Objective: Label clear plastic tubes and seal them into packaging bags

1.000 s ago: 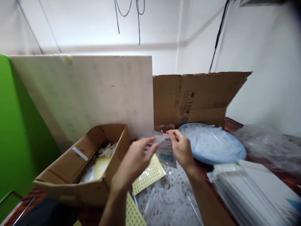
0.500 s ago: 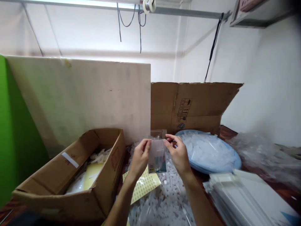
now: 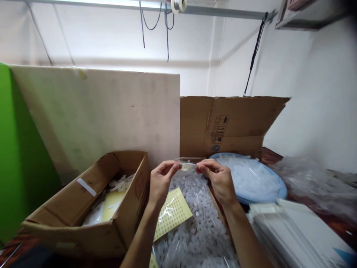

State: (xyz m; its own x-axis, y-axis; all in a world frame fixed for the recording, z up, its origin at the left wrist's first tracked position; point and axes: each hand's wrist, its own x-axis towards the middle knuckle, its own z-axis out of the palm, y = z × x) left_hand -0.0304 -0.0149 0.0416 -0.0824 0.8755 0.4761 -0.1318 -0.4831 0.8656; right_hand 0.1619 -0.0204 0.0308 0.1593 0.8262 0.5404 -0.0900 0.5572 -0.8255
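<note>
My left hand (image 3: 164,178) and my right hand (image 3: 219,176) pinch the two ends of a small plastic packet (image 3: 188,166). It is turned nearly edge-on, so its printed face is hidden and only a thin pale strip shows. Thumbs and forefingers are closed on it at each side. Beneath my hands spreads a heap of small translucent plastic pieces (image 3: 199,219). A yellow sheet of small round stickers (image 3: 173,214) lies on that heap, near my left forearm.
On the left stands an open cardboard box (image 3: 131,216) with plastic pieces and yellow sheets inside. A blue basin (image 3: 248,197) of translucent pieces sits to the right, before a cardboard panel (image 3: 240,123). Stacked white cards (image 3: 301,230) and crumpled clear plastic (image 3: 315,182) lie at right.
The packet has tipped from hanging with its printed face visible to nearly edge-on. Both hands still grip its ends, the right hand's fingers now curled in closer.
</note>
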